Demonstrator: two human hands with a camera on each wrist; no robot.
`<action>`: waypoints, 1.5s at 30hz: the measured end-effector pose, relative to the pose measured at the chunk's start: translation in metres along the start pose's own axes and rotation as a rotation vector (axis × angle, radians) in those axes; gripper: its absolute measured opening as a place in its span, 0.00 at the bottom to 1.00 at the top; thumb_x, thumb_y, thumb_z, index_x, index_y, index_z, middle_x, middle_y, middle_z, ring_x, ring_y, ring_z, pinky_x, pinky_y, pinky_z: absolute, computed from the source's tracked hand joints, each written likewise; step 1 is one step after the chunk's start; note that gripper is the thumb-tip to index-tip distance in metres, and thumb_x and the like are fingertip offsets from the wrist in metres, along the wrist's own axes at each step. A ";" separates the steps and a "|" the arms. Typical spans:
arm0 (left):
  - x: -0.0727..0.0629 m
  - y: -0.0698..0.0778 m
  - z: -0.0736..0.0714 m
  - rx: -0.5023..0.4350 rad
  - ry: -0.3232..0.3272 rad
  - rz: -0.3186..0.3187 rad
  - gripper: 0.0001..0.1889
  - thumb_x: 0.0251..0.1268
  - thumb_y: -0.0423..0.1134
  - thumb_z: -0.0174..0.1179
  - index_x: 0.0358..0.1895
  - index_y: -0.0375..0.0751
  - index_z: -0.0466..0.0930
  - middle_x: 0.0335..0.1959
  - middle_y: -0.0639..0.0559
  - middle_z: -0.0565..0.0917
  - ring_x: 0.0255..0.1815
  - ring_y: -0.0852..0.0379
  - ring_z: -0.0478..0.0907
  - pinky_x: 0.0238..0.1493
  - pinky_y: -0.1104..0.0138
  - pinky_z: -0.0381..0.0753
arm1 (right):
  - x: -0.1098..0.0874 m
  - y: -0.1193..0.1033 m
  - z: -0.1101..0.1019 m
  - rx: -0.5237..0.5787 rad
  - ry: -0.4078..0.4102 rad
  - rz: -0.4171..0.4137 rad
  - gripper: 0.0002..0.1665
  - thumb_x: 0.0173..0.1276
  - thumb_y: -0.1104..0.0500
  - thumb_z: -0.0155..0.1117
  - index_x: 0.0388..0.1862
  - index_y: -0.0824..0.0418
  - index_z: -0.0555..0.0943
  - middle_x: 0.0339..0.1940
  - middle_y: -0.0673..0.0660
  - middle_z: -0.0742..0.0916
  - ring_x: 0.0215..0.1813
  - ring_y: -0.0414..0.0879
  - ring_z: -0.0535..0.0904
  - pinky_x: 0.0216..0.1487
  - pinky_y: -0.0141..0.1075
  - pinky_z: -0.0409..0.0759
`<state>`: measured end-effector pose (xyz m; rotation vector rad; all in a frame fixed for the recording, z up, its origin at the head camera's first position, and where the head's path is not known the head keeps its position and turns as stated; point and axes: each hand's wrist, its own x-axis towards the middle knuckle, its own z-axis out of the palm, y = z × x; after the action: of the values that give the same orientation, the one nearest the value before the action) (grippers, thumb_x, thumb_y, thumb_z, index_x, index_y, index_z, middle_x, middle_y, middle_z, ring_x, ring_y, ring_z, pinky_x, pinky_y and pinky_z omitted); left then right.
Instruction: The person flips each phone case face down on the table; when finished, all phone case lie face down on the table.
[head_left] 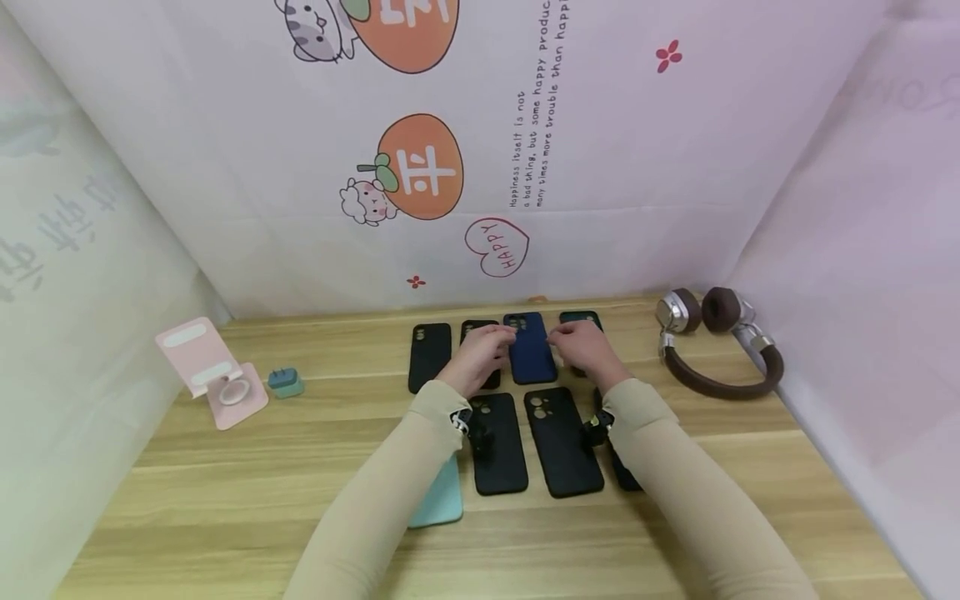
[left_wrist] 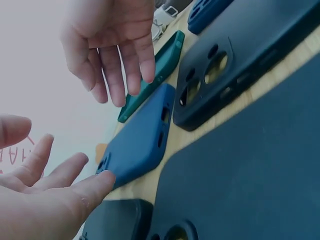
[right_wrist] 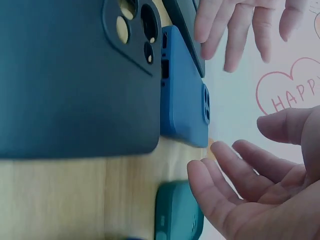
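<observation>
My left hand (head_left: pixel 480 358) and right hand (head_left: pixel 587 346) hover over the back row of phone cases, one at each side of a dark blue phone case (head_left: pixel 531 350). In both wrist views the fingers are loosely bent, with nothing held, and the palms face each other across a gap. The blue case lies with its camera cutout toward the wall. Below the left hand is a black phone case (head_left: pixel 491 379), partly covered. A dark green phone case (head_left: pixel 581 317) sits partly behind the right hand. At the far left of the row lies another black phone case (head_left: pixel 430 358).
Nearer me lie black phone cases (head_left: pixel 500 450) (head_left: pixel 564 446), another half under the right forearm, and a light blue flat piece (head_left: pixel 441 500) under the left. A pink stand (head_left: pixel 236 396) and blue-green plug adapter (head_left: pixel 286 382) are left; brown headphones (head_left: pixel 720 387) lie right. A printed cloth hangs behind.
</observation>
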<state>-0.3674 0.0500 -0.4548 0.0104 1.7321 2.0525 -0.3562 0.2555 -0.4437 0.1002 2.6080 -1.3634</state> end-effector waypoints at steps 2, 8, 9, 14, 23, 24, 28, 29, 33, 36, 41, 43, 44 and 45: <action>-0.001 0.001 0.006 0.013 -0.003 0.007 0.20 0.76 0.38 0.51 0.65 0.34 0.72 0.70 0.45 0.67 0.72 0.47 0.61 0.69 0.51 0.64 | -0.003 0.003 -0.004 0.016 0.007 -0.013 0.28 0.76 0.51 0.51 0.69 0.64 0.72 0.38 0.66 0.84 0.27 0.53 0.75 0.33 0.45 0.75; 0.003 -0.001 0.028 0.042 -0.031 0.014 0.18 0.76 0.38 0.51 0.63 0.33 0.73 0.67 0.45 0.71 0.71 0.46 0.64 0.66 0.53 0.68 | -0.009 0.012 -0.020 0.088 -0.006 -0.023 0.27 0.77 0.52 0.51 0.69 0.65 0.71 0.62 0.66 0.76 0.55 0.60 0.78 0.52 0.49 0.79; 0.004 -0.002 0.031 0.044 -0.039 0.014 0.19 0.77 0.37 0.51 0.64 0.32 0.72 0.67 0.44 0.71 0.70 0.45 0.65 0.66 0.53 0.69 | -0.010 0.014 -0.022 0.085 -0.006 -0.028 0.27 0.77 0.52 0.51 0.69 0.65 0.70 0.63 0.65 0.75 0.57 0.60 0.77 0.53 0.49 0.79; 0.007 -0.005 0.047 0.043 -0.085 0.010 0.19 0.77 0.38 0.50 0.64 0.33 0.71 0.69 0.41 0.69 0.71 0.44 0.64 0.66 0.53 0.69 | -0.015 0.022 -0.035 0.080 0.005 -0.033 0.27 0.78 0.53 0.51 0.69 0.65 0.69 0.67 0.66 0.74 0.59 0.62 0.76 0.55 0.50 0.78; 0.014 -0.007 0.074 -0.012 -0.079 -0.007 0.16 0.75 0.37 0.52 0.60 0.34 0.73 0.67 0.39 0.68 0.65 0.38 0.66 0.65 0.48 0.68 | -0.015 0.036 -0.053 0.072 0.074 -0.008 0.25 0.77 0.54 0.51 0.67 0.65 0.72 0.61 0.66 0.78 0.58 0.61 0.76 0.54 0.51 0.77; 0.015 -0.007 0.077 -0.011 -0.075 -0.016 0.16 0.75 0.37 0.53 0.60 0.35 0.74 0.66 0.40 0.68 0.65 0.38 0.67 0.65 0.48 0.68 | -0.015 0.037 -0.055 0.066 0.082 -0.004 0.25 0.77 0.54 0.51 0.67 0.65 0.72 0.61 0.66 0.78 0.58 0.61 0.76 0.54 0.50 0.77; 0.019 -0.009 0.086 0.019 -0.065 -0.043 0.19 0.75 0.39 0.53 0.64 0.39 0.72 0.69 0.43 0.66 0.68 0.42 0.66 0.66 0.50 0.68 | -0.013 0.040 -0.059 0.024 0.116 0.010 0.26 0.77 0.52 0.51 0.68 0.65 0.71 0.63 0.65 0.76 0.62 0.59 0.73 0.59 0.51 0.75; 0.019 -0.010 0.088 0.018 -0.066 -0.048 0.20 0.74 0.39 0.53 0.66 0.39 0.71 0.70 0.43 0.65 0.69 0.42 0.65 0.66 0.50 0.67 | -0.012 0.041 -0.060 0.022 0.117 0.015 0.27 0.77 0.52 0.51 0.68 0.65 0.71 0.64 0.65 0.76 0.63 0.59 0.72 0.60 0.52 0.73; 0.023 -0.011 0.095 0.026 -0.040 -0.058 0.23 0.73 0.40 0.55 0.68 0.40 0.68 0.71 0.42 0.64 0.71 0.43 0.63 0.67 0.52 0.67 | -0.007 0.044 -0.061 0.030 0.108 0.024 0.29 0.77 0.50 0.51 0.70 0.64 0.68 0.67 0.66 0.73 0.66 0.60 0.69 0.63 0.54 0.70; 0.025 -0.012 0.098 0.031 -0.004 -0.061 0.24 0.72 0.40 0.56 0.68 0.39 0.68 0.70 0.43 0.65 0.70 0.43 0.64 0.66 0.53 0.68 | -0.001 0.047 -0.059 0.036 0.097 0.034 0.32 0.77 0.47 0.51 0.72 0.64 0.67 0.68 0.65 0.72 0.67 0.60 0.68 0.65 0.54 0.69; 0.029 -0.013 0.100 0.027 0.024 -0.076 0.27 0.71 0.41 0.56 0.70 0.37 0.66 0.69 0.42 0.66 0.69 0.41 0.65 0.64 0.53 0.71 | 0.005 0.049 -0.056 0.045 0.082 0.051 0.34 0.76 0.45 0.51 0.73 0.63 0.65 0.71 0.65 0.70 0.70 0.61 0.65 0.67 0.56 0.66; 0.030 -0.013 0.100 0.000 0.030 -0.088 0.27 0.71 0.40 0.55 0.70 0.36 0.66 0.63 0.40 0.69 0.66 0.41 0.68 0.62 0.53 0.73 | 0.006 0.049 -0.056 0.049 0.073 0.055 0.34 0.77 0.45 0.51 0.74 0.63 0.64 0.71 0.66 0.69 0.70 0.61 0.64 0.67 0.56 0.65; 0.031 -0.014 0.100 -0.014 0.036 -0.091 0.27 0.71 0.39 0.55 0.70 0.36 0.65 0.60 0.39 0.71 0.64 0.41 0.70 0.61 0.52 0.74 | 0.007 0.049 -0.056 0.050 0.070 0.059 0.34 0.77 0.46 0.51 0.74 0.63 0.64 0.71 0.66 0.69 0.70 0.61 0.64 0.67 0.56 0.65; 0.031 -0.014 0.099 -0.029 0.043 -0.091 0.27 0.71 0.38 0.54 0.71 0.36 0.65 0.56 0.39 0.72 0.61 0.42 0.73 0.60 0.52 0.75 | 0.007 0.049 -0.056 0.060 0.066 0.060 0.34 0.77 0.46 0.50 0.74 0.63 0.63 0.71 0.66 0.69 0.70 0.61 0.65 0.67 0.56 0.65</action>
<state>-0.3621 0.1547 -0.4553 -0.1204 1.6959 2.0249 -0.3639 0.3290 -0.4532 0.2350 2.5948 -1.4416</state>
